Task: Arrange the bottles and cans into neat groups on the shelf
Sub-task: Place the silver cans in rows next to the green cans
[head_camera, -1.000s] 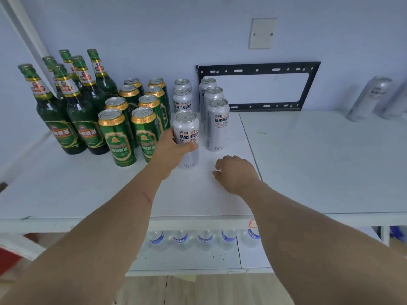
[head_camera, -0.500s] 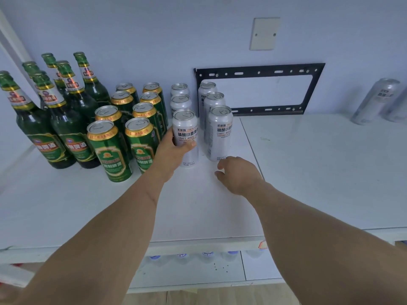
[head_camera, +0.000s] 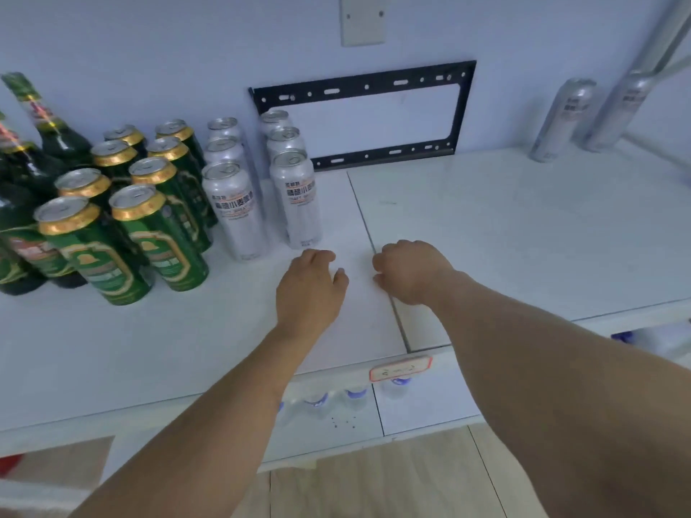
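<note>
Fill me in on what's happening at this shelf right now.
A person is sorting drinks into groups on a white shelf. Both the left hand and the right hand are empty, resting low over the shelf just in front of the silver cans, which stand in two rows. Green cans are grouped to their left, with green bottles beyond them. Two more silver cans stand apart at the far right, not yet grouped.
</note>
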